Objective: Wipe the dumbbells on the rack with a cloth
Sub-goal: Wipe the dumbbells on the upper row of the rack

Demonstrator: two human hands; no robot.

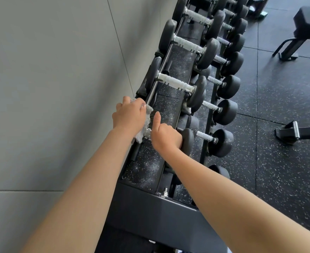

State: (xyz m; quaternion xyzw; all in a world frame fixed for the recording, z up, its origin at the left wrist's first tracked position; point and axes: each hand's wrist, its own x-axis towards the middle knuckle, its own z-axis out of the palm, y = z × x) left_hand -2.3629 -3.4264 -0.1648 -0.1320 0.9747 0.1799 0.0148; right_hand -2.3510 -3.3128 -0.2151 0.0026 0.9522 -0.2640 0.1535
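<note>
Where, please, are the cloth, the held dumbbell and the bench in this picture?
cloth (139, 137): head view, on its pale lower fold.
held dumbbell (188, 141): head view, on its dark uncovered head.
bench (308, 21): head view, on its black pad.

Dumbbells (176, 83) on rack (161, 209) (wall (50, 79) left), bench (304, 28) right

This is a gym, at its free-weights area. A long black steel rack (150, 203) runs along a grey panelled wall (59, 70) and carries at least 2 tiers of dumbbells (174, 82), each with round black heads and a ribbed metal handle, set side by side in rows. The floor (287, 170) is laid with dark rubber tiles flecked with white. A black padded bench (309, 22) on a metal frame stands at the far right, and another black metal stand (294, 133) sits on the tiles nearer.
</note>
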